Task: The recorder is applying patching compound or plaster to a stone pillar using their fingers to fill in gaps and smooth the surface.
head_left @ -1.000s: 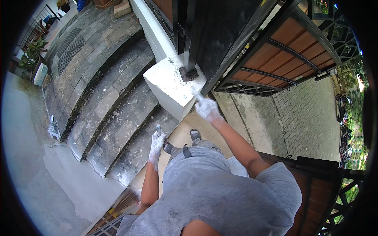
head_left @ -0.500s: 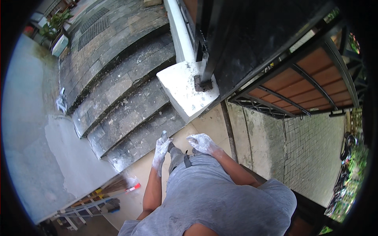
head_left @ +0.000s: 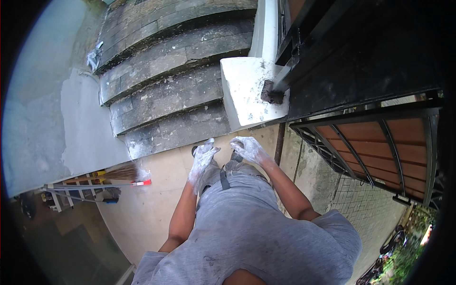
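Observation:
My left hand (head_left: 203, 159), coated in white powder, is closed in front of my waist. A small grey, rounded end (head_left: 209, 141) sticks out at its top; its kind is too small to tell. Just to the right, my right hand (head_left: 249, 150), equally white, has its fingers curled in with the tips close together. Whatever those fingers may hold is hidden. The two hands are apart, over the beige tiled floor (head_left: 164, 166) and close to the lowest stone step (head_left: 190, 128).
Ahead stands a white pillar base (head_left: 244, 90) with a dark metal gate post (head_left: 273, 92) in it. A brown-panelled gate (head_left: 375, 147) is on the right. At left are a patchy grey wall (head_left: 90, 128), a broom (head_left: 118, 172), a red-tipped tool (head_left: 142, 182) and a crumpled bag (head_left: 94, 57).
My view has turned, so the steps and pillar sit higher and further right. The left hand has turned slightly, and both hands have come up a little, staying curled.

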`<state>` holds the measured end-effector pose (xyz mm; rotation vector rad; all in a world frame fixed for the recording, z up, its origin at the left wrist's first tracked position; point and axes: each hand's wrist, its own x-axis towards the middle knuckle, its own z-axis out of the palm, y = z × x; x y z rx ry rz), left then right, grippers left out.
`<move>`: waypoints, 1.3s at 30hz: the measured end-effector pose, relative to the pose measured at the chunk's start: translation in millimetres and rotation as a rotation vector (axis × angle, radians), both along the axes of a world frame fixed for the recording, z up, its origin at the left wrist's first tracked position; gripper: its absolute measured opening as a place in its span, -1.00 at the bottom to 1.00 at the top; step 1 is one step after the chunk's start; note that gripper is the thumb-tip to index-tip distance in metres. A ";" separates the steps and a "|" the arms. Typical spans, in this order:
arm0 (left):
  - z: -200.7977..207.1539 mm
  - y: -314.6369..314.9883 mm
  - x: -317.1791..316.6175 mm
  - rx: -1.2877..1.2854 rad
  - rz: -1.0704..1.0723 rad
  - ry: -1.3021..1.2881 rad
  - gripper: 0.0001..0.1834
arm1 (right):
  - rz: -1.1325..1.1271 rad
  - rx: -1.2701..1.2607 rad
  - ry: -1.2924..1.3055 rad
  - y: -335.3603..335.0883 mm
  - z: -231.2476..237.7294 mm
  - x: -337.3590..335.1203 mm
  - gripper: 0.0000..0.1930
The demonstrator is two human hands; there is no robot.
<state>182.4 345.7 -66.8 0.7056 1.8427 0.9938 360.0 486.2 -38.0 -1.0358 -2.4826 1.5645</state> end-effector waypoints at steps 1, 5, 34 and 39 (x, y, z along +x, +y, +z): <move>-0.4 -2.1 0.3 -0.030 -0.014 0.063 -0.76 | -0.009 -0.070 0.068 -2.2 6.6 -7.3 -0.69; 26.5 -0.3 10.1 0.099 -0.061 -0.093 -0.80 | -0.059 -0.267 0.075 -11.7 25.0 -31.1 -0.59; -48.9 -20.9 1.7 -0.240 -0.397 -0.286 -0.77 | -0.476 -0.794 0.274 -95.5 -114.6 -17.1 -0.73; -91.1 -43.8 -2.9 -0.173 -0.224 -0.518 -0.81 | -0.564 -0.862 0.359 -113.5 -128.8 -31.2 -0.72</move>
